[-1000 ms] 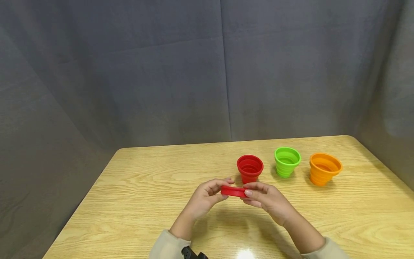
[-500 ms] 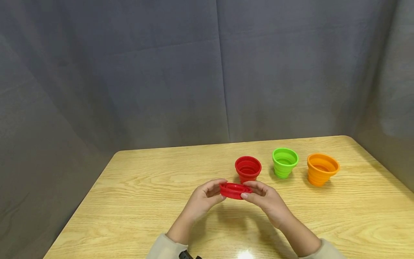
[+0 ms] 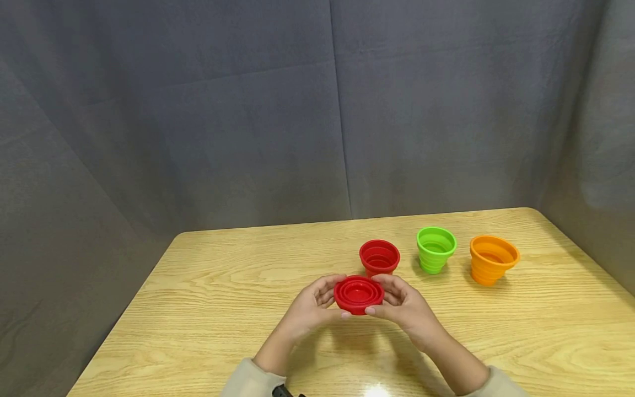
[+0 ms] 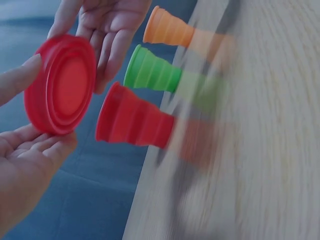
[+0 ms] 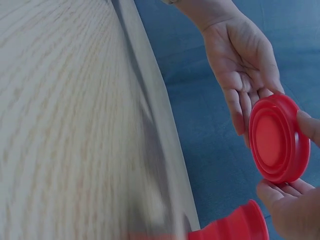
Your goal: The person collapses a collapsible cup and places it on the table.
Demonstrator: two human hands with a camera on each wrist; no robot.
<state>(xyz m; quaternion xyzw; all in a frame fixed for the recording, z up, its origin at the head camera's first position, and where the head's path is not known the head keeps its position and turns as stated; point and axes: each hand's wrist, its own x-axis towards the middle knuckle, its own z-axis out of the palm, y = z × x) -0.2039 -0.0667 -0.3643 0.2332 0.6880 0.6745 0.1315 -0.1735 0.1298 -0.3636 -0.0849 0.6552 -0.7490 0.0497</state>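
A red collapsible cup (image 3: 358,294), folded flat into concentric rings, is held above the table between both hands. My left hand (image 3: 308,309) grips its left side, thumb at the near edge and fingers at the far edge. On the opposite side my right hand (image 3: 408,310) pinches the rim the same way. Both wrist views show the flattened cup's (image 4: 65,85) ringed underside and the fingers around its edge. Just behind it stands an expanded red cup (image 3: 380,256), its lower part hidden by the folded one and the right fingers.
To the right of the red cup stand an expanded green cup (image 3: 436,249) and an expanded orange cup (image 3: 493,259), both upright. The wooden table (image 3: 223,286) has rounded back corners and ends at a grey curtain (image 3: 258,138).
The folded red cup has tilted from nearly edge-on so that its open ringed face now turns up toward the head camera. Both hands have turned with it; the standing cups stay put.
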